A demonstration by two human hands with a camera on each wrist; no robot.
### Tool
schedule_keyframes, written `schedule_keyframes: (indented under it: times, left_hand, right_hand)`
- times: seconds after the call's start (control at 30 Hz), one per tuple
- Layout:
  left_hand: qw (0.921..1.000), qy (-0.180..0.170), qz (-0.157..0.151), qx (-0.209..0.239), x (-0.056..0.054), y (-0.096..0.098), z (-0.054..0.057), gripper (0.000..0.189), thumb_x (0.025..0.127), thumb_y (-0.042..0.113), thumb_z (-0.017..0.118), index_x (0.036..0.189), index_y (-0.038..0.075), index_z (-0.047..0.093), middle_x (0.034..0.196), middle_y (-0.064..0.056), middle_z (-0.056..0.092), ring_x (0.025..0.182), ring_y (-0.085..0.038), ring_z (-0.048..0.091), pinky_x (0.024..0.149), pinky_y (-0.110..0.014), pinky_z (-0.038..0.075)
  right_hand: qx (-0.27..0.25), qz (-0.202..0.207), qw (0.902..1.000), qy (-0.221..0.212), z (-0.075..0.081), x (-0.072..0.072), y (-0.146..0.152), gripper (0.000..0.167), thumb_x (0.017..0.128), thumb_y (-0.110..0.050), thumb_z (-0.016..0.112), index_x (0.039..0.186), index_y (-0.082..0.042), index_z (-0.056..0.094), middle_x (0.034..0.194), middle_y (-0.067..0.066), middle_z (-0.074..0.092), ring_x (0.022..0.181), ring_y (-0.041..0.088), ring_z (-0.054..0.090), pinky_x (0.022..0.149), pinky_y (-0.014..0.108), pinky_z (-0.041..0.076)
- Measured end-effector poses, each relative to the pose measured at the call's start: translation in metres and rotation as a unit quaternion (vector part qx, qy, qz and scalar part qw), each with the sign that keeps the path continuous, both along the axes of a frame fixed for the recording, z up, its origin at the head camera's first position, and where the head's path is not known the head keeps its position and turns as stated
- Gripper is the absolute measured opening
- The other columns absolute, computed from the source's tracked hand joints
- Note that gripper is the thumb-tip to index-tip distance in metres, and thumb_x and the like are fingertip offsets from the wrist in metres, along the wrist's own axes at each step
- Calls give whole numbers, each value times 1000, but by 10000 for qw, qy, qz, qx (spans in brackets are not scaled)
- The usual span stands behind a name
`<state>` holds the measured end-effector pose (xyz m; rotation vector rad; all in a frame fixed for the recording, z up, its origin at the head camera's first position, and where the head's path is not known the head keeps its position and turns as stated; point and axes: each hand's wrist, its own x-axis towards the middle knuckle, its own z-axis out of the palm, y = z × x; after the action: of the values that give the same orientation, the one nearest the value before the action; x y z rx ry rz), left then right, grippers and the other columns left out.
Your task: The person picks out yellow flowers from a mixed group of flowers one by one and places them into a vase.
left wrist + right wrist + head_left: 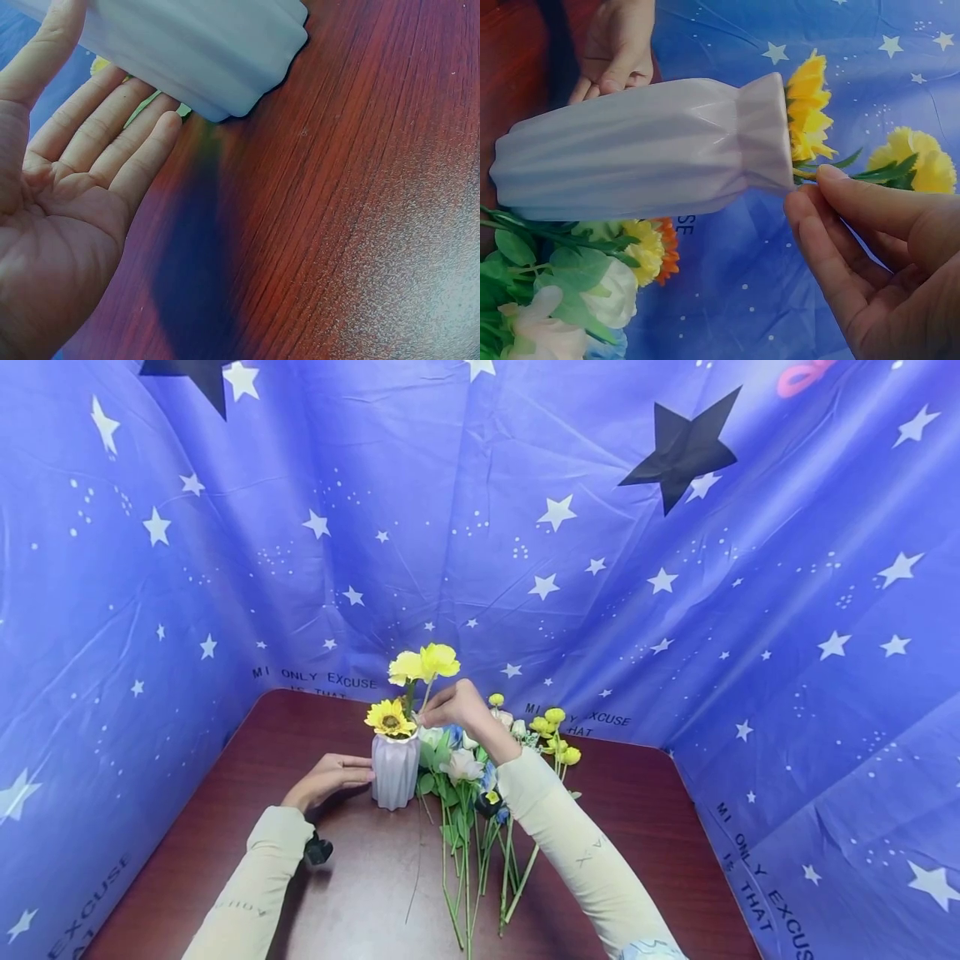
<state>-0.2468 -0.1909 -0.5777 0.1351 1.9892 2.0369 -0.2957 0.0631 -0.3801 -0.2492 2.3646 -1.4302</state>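
A pale, pleated vase [394,772] stands upright on the table, with a sunflower [390,718] at its mouth. My left hand [333,774] is at the vase's left side; its fairly straight fingers [139,154] reach behind the vase in the left wrist view. At the vase's rim, my right hand [885,247] pinches the thin green stem of a yellow flower [439,661] between thumb and fingertips. A second yellow flower [406,667] rises close beside it above the vase.
Right of the vase lies a pile of artificial flowers, including a pale rose [462,766], their long stems [467,885] pointing toward the table's front. Small yellow blooms [555,716] lie at the pile's right. A blue star-printed cloth [450,527] surrounds the brown table [615,827].
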Motion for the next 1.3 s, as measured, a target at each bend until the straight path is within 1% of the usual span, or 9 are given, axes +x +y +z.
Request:
schedule_keyframes:
  times: [0.17, 0.37, 0.53, 0.63, 0.7, 0.9, 1.07, 1.2, 1.3]
  left_hand:
    - [10000, 41, -27, 11, -1, 0, 0, 55, 95, 7, 70, 136, -22, 49, 130, -29, 66, 100, -6, 71, 101, -37, 58]
    - [10000, 36, -23, 2, -1, 1, 1, 55, 94, 6, 70, 136, -22, 49, 130, -29, 66, 99, -6, 71, 101, -38, 58]
    - [10000, 10, -33, -12, -2, 1, 1, 55, 94, 7, 70, 136, -22, 49, 132, -30, 64, 100, -6, 70, 102, -40, 57]
    - [10000, 8, -34, -17, -2, 1, 1, 55, 95, 7, 70, 136, -22, 50, 132, -30, 64, 100, -6, 70, 103, -41, 56]
    - [10000, 6, -36, -21, -2, 1, 1, 54, 95, 7, 70, 136, -22, 50, 133, -31, 63, 100, -6, 70, 103, -41, 57]
    - [10000, -36, -25, 2, -2, 0, 1, 55, 95, 6, 70, 137, -22, 49, 133, -30, 63, 100, -6, 70, 102, -38, 57]
    - [10000, -51, -29, 9, -2, 0, 0, 54, 95, 5, 69, 137, -22, 48, 130, -27, 66, 100, -5, 70, 101, -37, 58]
    - [10000, -51, -53, -25, -3, 0, 0, 53, 96, 5, 68, 137, -22, 48, 129, -25, 67, 100, -5, 70, 101, -37, 58]
    - [10000, -76, -31, -39, -3, 0, 1, 53, 95, 5, 68, 137, -22, 48, 130, -27, 66, 99, -5, 70, 102, -38, 57]
  right_hand:
    - [38, 52, 9999, 106, 0, 1, -3, 12, 81, 1, 83, 92, 5, 79, 88, 18, 78, 80, 24, 76, 77, 33, 66]
    - [227, 227, 9986, 432, 1, 5, -2, 10, 82, -2, 83, 89, 4, 80, 83, 18, 78, 69, 18, 73, 74, 34, 66]
    - [259, 183, 9985, 438, 1, 7, -4, 9, 82, 0, 82, 89, 5, 79, 83, 18, 77, 65, 15, 70, 74, 36, 66]
    - [332, 160, 9984, 428, 0, 8, -5, 9, 83, 0, 82, 90, 5, 79, 83, 19, 78, 67, 17, 71, 75, 35, 66]
    - [398, 164, 9981, 439, 1, 9, -5, 9, 84, -1, 81, 91, 4, 80, 85, 19, 78, 71, 19, 73, 72, 32, 66]
    - [439, 180, 9976, 500, -1, 9, -4, 15, 85, -5, 81, 97, 4, 80, 93, 20, 78, 81, 28, 76, 74, 32, 66]
    - [372, 192, 9977, 526, -5, 9, -1, 16, 85, -7, 82, 98, 2, 80, 94, 18, 79, 87, 33, 77, 73, 33, 66]
    - [321, 197, 9975, 595, -7, 10, 1, 15, 84, -7, 83, 96, 1, 81, 91, 17, 79, 82, 30, 77, 72, 31, 65]
    - [179, 165, 9980, 581, -6, 11, 6, 15, 83, -5, 83, 95, 2, 81, 91, 18, 79, 80, 29, 77, 73, 32, 66]
